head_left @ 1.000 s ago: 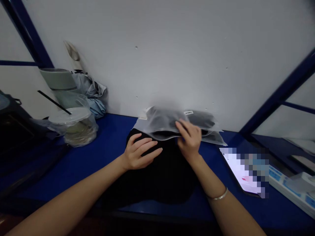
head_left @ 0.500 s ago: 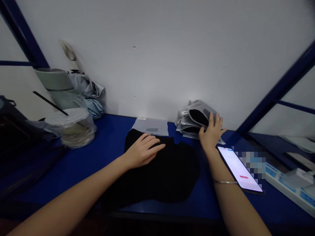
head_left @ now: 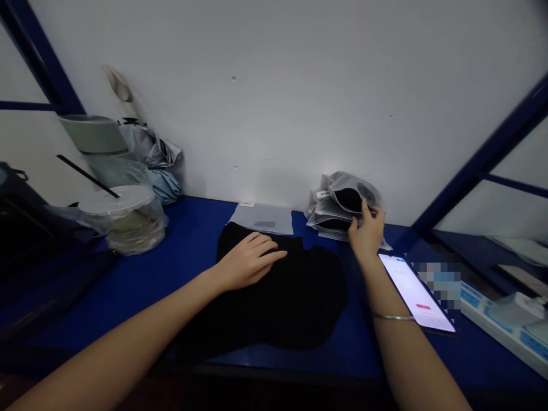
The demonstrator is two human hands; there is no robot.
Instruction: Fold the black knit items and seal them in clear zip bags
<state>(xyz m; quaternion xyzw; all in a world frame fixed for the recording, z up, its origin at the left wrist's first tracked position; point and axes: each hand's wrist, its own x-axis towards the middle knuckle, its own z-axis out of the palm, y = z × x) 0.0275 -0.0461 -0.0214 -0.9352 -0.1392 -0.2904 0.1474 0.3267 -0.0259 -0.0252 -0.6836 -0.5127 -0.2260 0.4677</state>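
A piece of black cloth (head_left: 295, 308), seemingly a garment, lies spread on the blue tabletop. My left hand (head_left: 246, 262) rests flat on its upper part, fingers stretched out. At the back right, my right hand (head_left: 369, 231) has its fingers bent over the near right edge of the upper frosted plastic bag (head_left: 340, 181), with the thumb below. Black contents show through the mouth of that bag. Beneath it is another frosted bag (head_left: 319, 221), also with something black inside. A flat frosted bag (head_left: 263, 214) with a small label lies behind the cloth.
A lit phone (head_left: 417, 294) lies right of my right wrist, beside a white power strip (head_left: 492, 325). On the left stand a lidded cup (head_left: 132, 225) in clear plastic with a black straw, a green cylinder (head_left: 96, 137) and a folded umbrella (head_left: 160, 171). A white wall (head_left: 274, 114) rises behind.
My right hand's fingers, spread over the bags before, have curled in at the upper bag's edge. That bag's mouth has shifted slightly right. My left hand stays on the cloth.
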